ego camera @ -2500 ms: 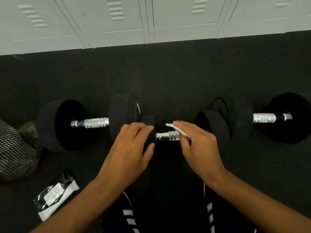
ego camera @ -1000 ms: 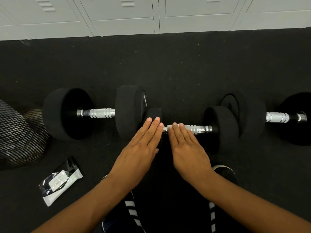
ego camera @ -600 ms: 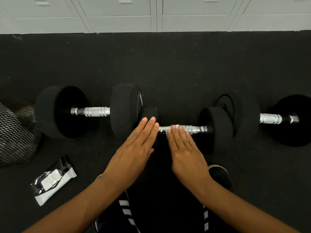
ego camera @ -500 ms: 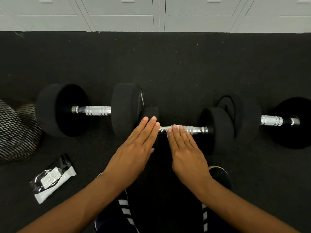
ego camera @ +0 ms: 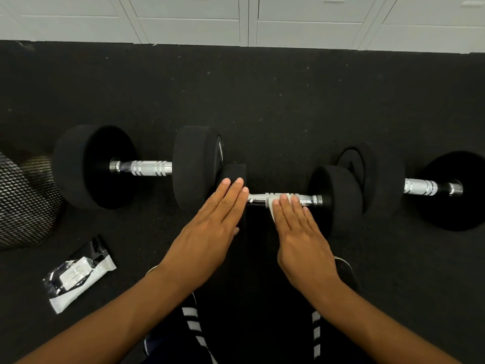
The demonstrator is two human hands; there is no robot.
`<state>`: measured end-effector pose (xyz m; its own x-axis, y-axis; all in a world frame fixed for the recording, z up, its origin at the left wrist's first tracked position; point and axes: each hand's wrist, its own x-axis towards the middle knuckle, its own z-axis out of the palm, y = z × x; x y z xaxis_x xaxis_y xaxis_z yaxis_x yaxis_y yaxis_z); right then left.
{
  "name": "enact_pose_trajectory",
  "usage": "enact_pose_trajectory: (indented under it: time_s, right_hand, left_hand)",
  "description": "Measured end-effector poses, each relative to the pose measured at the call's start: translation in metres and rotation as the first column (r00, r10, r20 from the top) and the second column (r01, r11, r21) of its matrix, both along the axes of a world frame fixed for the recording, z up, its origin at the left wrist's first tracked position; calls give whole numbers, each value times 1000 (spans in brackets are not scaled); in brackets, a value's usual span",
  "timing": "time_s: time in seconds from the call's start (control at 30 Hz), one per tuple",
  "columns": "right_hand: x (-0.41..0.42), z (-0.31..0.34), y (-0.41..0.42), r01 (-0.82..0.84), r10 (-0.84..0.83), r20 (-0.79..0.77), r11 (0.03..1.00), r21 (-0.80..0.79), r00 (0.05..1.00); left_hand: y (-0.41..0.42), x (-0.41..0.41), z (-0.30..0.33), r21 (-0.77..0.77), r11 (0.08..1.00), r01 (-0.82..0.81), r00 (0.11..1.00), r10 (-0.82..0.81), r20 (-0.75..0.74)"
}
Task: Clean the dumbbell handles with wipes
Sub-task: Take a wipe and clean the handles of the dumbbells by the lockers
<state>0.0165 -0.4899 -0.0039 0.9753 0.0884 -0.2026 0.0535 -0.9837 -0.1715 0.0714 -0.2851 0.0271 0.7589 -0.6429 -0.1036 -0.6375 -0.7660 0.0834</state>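
Observation:
Three black dumbbells with chrome handles lie in a row on the dark floor. The small middle dumbbell (ego camera: 338, 195) lies right in front of me. My right hand (ego camera: 301, 237) lies flat, its fingers pressing a white wipe (ego camera: 271, 206) onto the middle handle (ego camera: 256, 199). My left hand (ego camera: 210, 232) rests flat with straight fingers on that dumbbell's left weight (ego camera: 233, 170). The left dumbbell (ego camera: 144, 168) and the right dumbbell (ego camera: 420, 186) lie untouched.
A wipes packet (ego camera: 78, 273) lies on the floor at the lower left. A mesh object (ego camera: 23, 203) sits at the left edge. White lockers (ego camera: 246, 19) line the far wall. My knees in dark trousers with white stripes (ego camera: 194, 321) are below my hands.
My right hand, first pinching the wipe, now lies flat on it and has slid right along the middle handle. My left hand has flattened on the left weight.

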Motion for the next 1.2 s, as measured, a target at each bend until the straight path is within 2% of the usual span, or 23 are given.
enact_pose_trajectory:
  time_s: [0.13, 0.23, 0.4, 0.47, 0.57, 0.67, 0.73, 0.8, 0.83, 0.9, 0.97, 1.0, 1.13, 1.2]
  right_hand:
    - [15, 5, 3, 18, -18, -4, 999, 33, 1000]
    - [41, 15, 0, 28, -19, -98, 995, 98, 995]
    - [45, 14, -2, 18, -6, -100, 993, 120, 995]
    - [38, 9, -6, 12, 6, -96, 984, 179, 995]
    - [34, 8, -14, 38, 7, -129, 937, 348, 992]
    - [31, 17, -17, 171, -87, -181, 837, 520, 980]
    - [30, 26, -20, 279, -175, -229, 762, 585, 958]
    - [28, 38, -21, 348, -219, -277, 704, 619, 936]
    - [26, 44, -22, 324, -235, -224, 717, 617, 946]
    - [23, 52, -26, 180, -260, 82, 832, 524, 962]
    - [25, 53, -38, 77, -216, 366, 931, 358, 905]
    - [29, 52, -47, 78, -209, 428, 950, 304, 880]
    - [47, 35, -82, 147, -264, 435, 948, 283, 861]
    - [49, 24, -86, 133, -245, 435, 953, 271, 866]
  left_hand:
    - [-1, 2, 2, -2, 1000, -1, 1000, 1, -6]
    - [-3, 2, 3, -4, 1000, -14, 999, 14, -36]
    - [-6, -1, 15, -9, 1000, -18, 999, 18, -51]
    - [-18, -5, 24, -47, 999, -19, 999, 17, -39]
    - [-46, -8, 25, -97, 992, 77, 997, -78, -11]
    - [-68, -1, 22, 28, 993, 116, 993, -116, -18]
    - [-74, 4, 15, 190, 972, 136, 991, -134, -24]
    - [-78, 7, 11, 255, 949, 184, 983, -183, -28]
    - [-79, 8, 7, 248, 947, 202, 979, -199, -38]
    - [-83, 10, 1, 199, 962, 187, 981, -174, -81]
    - [-88, 13, -2, 180, 971, 155, 986, -140, -94]
    - [-91, 15, -3, 183, 972, 149, 986, -132, -104]
    - [-96, 17, -5, 203, 967, 151, 985, -131, -111]
    - [-97, 15, -9, 151, 981, 118, 990, -104, -96]
